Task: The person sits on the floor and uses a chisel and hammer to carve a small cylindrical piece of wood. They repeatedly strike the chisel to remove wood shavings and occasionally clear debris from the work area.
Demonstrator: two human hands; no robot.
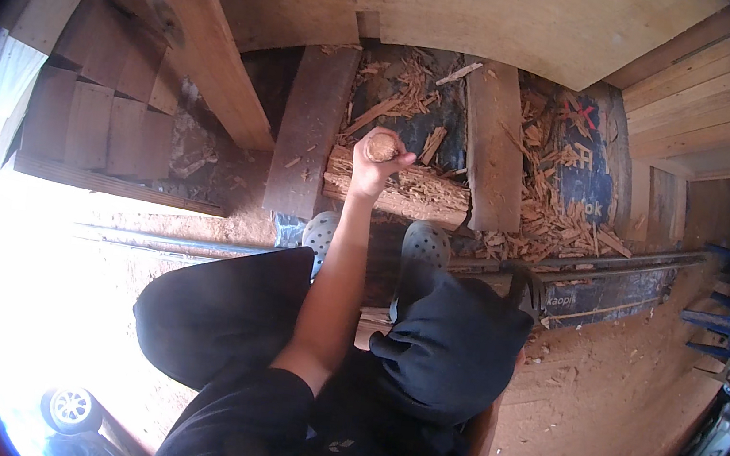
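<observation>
My left hand [373, 174] is closed in a fist around a wooden handle [381, 147]. Only its round, pale end shows, so the kind of tool is hidden. The fist is over a chunk of wood [413, 194] with a rough, splintered, chipped face. This chunk lies crosswise between two flat boards, one on the left [311, 133] and one on the right [493, 152]. On the right side, my forearm [482, 432] runs down behind my bent knee. My right hand is hidden there except for a sliver of skin, and its fingers do not show.
Wood chips [541, 175] are strewn between and beside the boards, partly over a dark blue printed sheet [591, 176]. Long metal pipes [176, 246] cross before my grey clogs [425, 245]. A thick wooden beam [202, 42] slants at left; large wooden panels [494, 19] hang over the far side.
</observation>
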